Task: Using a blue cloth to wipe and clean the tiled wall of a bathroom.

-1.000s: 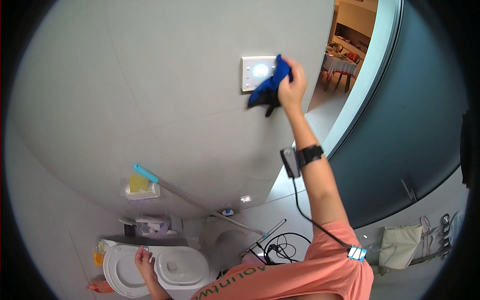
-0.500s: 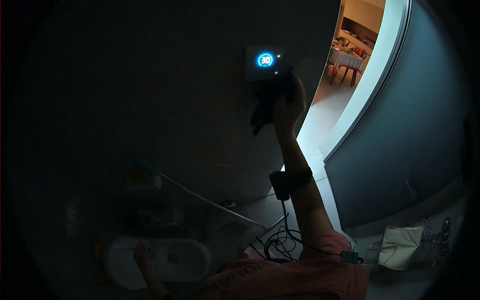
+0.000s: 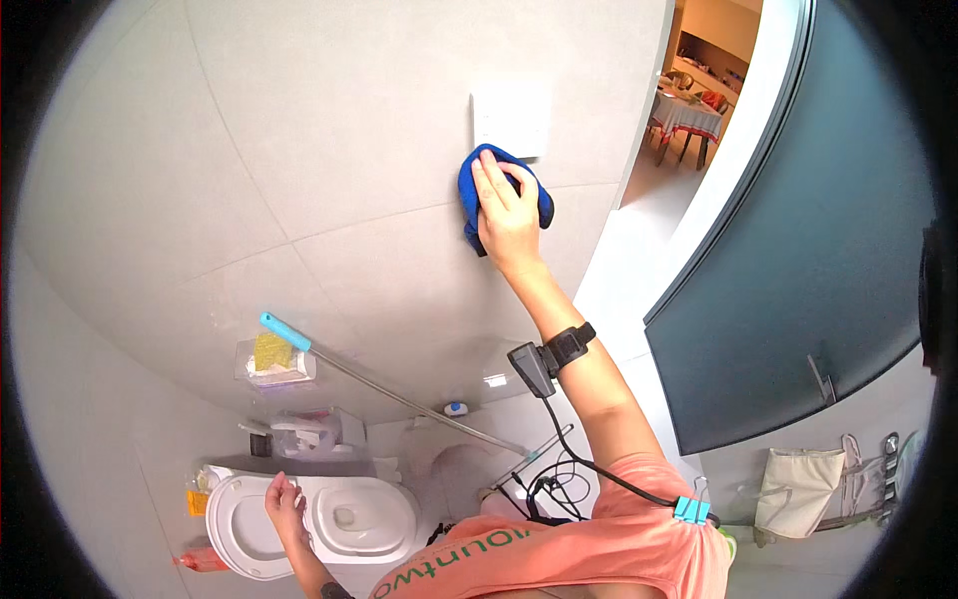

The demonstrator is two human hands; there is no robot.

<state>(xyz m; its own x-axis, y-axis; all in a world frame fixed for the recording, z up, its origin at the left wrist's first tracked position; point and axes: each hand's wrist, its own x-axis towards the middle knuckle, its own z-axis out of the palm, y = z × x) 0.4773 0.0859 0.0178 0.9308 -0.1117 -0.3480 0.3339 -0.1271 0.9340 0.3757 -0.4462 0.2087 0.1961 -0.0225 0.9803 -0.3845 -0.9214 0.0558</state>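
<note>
The room is showing lit again after going dark, and the right hand (image 3: 507,205) is pressing the blue cloth (image 3: 469,195) lower, just under the wall switch plate (image 3: 510,118).

Head camera looks down, facing wall (image 3: 299,150)

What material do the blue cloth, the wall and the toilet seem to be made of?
Blue cloth: soft fabric, probably microfibre; it bunches under the right hand. Wall: large matte grey tiles, with thin joint lines. Toilet: glossy white, likely ceramic.

A white rectangular wall panel (image 3: 511,120) sits above the blue cloth; an orange packet (image 3: 197,502) stands left of the toilet.
</note>
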